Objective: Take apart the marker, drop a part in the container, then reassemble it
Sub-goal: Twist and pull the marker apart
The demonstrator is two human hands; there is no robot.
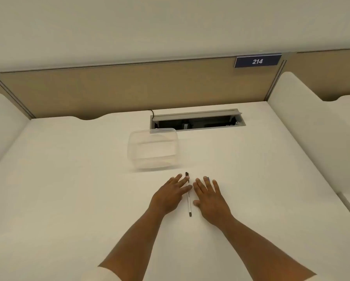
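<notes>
Head view: no grip yet. Left hand (169,196) and right hand (209,196) lie flat, fingers spread, flanking the marker (188,201); left fingertips overlap its capped far end. Container (153,151) sits just beyond the fingertips. Risks: marker rolls when nudged; cap pops loose and misses the container.

Marker (188,199) between both hands, container (153,151) behind.
</notes>
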